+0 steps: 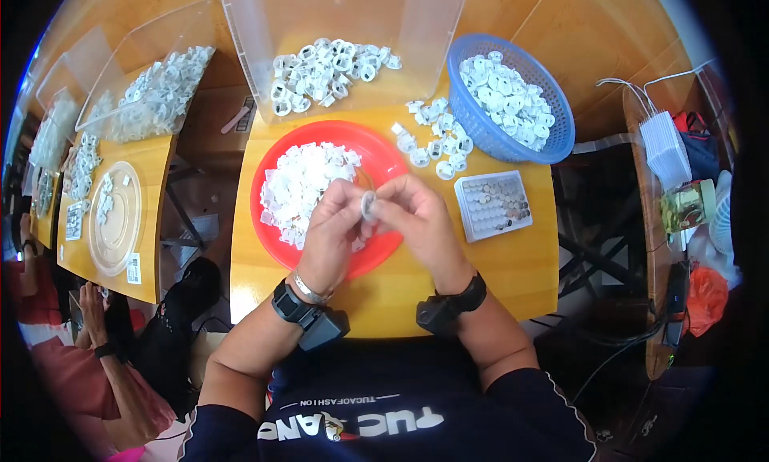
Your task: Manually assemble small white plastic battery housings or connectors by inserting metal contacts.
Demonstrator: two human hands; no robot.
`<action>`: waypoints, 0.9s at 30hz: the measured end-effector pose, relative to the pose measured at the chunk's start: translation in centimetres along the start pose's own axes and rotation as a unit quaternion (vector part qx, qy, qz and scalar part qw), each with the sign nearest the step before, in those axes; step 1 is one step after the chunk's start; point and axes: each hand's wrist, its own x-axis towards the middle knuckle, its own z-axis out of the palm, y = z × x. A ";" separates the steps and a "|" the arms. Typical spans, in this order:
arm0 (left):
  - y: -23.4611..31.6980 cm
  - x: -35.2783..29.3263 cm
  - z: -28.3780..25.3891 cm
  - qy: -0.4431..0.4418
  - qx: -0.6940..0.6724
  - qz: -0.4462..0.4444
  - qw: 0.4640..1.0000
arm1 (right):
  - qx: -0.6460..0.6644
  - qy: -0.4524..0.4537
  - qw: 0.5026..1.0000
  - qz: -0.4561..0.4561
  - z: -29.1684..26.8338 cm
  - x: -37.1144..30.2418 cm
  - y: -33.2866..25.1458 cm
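Over the right part of a red plate (264,169), my left hand (331,225) and my right hand (420,221) meet fingertip to fingertip. Pinched between them is a small round white plastic part (368,205); its details are partly covered by my fingers. Both hands are closed on it. A heap of small white plastic pieces (308,177) lies in the plate. To the right of my right hand is a white tray (473,226) with rows of round wells, a few holding small silvery discs. Several loose white round parts (436,133) lie behind it on the yellow table (384,310).
A clear bin (344,13) with white round parts stands at the back, beside a blue basket (460,113) full of similar parts. At left, a person (96,358) sits by another table (148,221) with bins. A wooden shelf (653,302) with cables runs along the right.
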 end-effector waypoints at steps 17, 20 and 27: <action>0.0 0.5 -0.7 -0.058 0.018 -0.009 0.998 | 0.058 -0.021 0.997 0.035 -1.1 0.5 0.5; 0.5 0.7 -0.9 -0.072 0.017 -0.016 0.997 | 0.086 -0.035 0.995 0.034 -0.9 0.4 0.3; 0.6 0.5 -0.2 -0.043 0.043 0.002 0.998 | 0.097 -0.022 0.992 0.073 -0.5 0.1 1.0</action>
